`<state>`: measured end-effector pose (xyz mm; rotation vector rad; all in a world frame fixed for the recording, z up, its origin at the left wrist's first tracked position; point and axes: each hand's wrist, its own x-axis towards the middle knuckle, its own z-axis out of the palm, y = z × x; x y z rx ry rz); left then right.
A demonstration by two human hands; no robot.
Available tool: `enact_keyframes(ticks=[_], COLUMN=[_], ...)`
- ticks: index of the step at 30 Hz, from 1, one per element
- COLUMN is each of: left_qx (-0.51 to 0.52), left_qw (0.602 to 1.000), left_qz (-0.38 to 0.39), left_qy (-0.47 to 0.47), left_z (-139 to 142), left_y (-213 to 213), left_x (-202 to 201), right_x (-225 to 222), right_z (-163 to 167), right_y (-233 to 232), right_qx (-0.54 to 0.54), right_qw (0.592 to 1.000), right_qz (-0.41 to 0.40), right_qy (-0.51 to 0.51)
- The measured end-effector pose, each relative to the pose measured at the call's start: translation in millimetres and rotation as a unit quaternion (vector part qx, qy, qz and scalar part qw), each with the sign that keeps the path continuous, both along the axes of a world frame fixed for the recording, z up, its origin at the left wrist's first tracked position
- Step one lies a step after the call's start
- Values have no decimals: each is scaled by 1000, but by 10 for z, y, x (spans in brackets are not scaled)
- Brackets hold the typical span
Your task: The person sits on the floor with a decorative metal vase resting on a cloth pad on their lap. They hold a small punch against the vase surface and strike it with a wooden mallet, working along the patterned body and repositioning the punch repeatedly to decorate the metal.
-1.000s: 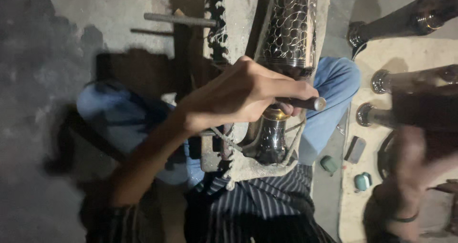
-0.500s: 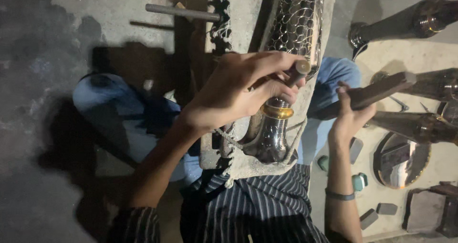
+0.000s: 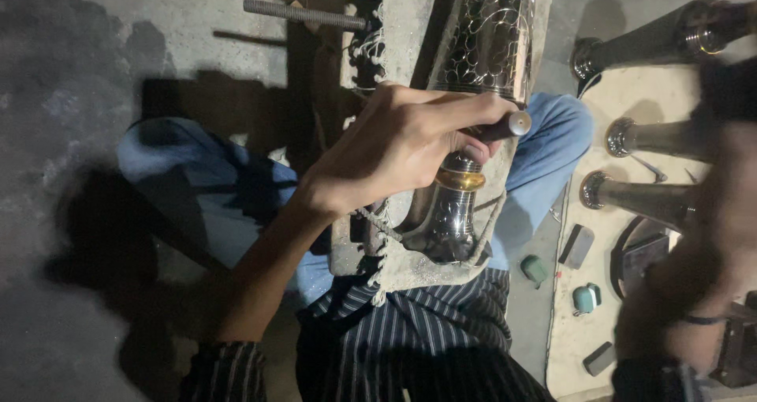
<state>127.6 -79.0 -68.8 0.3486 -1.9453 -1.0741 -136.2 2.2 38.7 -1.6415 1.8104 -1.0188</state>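
Observation:
An engraved metal vase (image 3: 490,31) with a gold band at its neck lies in a worn padded cradle (image 3: 398,23) across my lap. My left hand (image 3: 394,153) rests on the vase's neck and is shut on a slim metal punch (image 3: 514,123), whose tip points right. At the right edge my right hand (image 3: 729,213) is a motion blur, with a band on its wrist. It grips a dark bar (image 3: 729,90), raised above and to the right of the punch. The blur hides its fingers.
Three similar metal vases (image 3: 654,138) lie on a pale board (image 3: 579,347) at the right. Small green pieces (image 3: 585,298) and dark blocks (image 3: 577,246) lie beside the board. A threaded metal rod (image 3: 303,13) lies on the grey concrete floor at the upper left.
My right hand has swung with the dark bar from beside the vase up and out to the right edge, now blurred. My left hand stays on the punch, shifted slightly.

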Motion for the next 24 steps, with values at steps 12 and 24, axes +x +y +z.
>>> enact_keyframes(ticks=[12, 24], left_qx=[4, 37], left_qw=[999, 998], left_qz=[26, 38], left_qy=[42, 29], left_z=[-54, -10], left_y=[11, 23], left_x=[12, 29], right_x=[201, 368], right_z=[325, 507], right_y=[-209, -446], right_qx=[40, 63], right_qw=[960, 930], right_qz=[144, 209], right_qy=[236, 294])
